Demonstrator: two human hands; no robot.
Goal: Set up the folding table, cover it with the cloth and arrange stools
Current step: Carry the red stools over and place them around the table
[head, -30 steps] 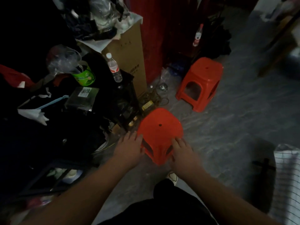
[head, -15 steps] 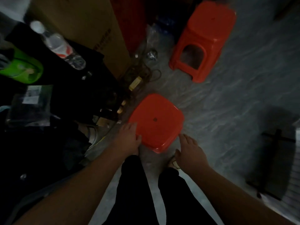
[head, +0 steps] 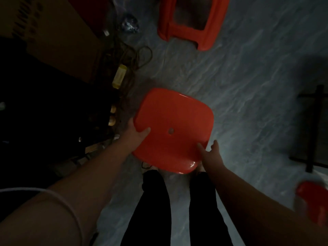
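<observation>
Two bare hands gripped a red plastic stool (head: 173, 130) by opposite edges of its seat, seen from directly above in a dim room. At the seat's left edge, the left hand (head: 135, 131) held the rim with its thumb lying across the top surface and its fingers hidden beneath. At the near right corner, the right hand (head: 210, 153) clasped the rim with the thumb on top and one finger showing past the edge; the rest of its fingers could not be seen. A small round hole marked the middle of the seat, which was glossy along its near edge. Whether the stool's feet touched the grey marbled floor (head: 248, 86) could not be told, since the seat hid its legs. The person's two legs in dark trousers (head: 154, 206) stood just below the seat. A second red stool (head: 190, 31) stood well apart on the floor at the top of the view, its upper part cut off by the frame. To the left lay a tangle of cables (head: 131, 55) with a yellow plug block (head: 119, 76) beside a brown cardboard box (head: 58, 39). A black metal frame (head: 314, 128) stood at the right edge, and another red object (head: 314, 201), blurred, showed in the lower right corner.
</observation>
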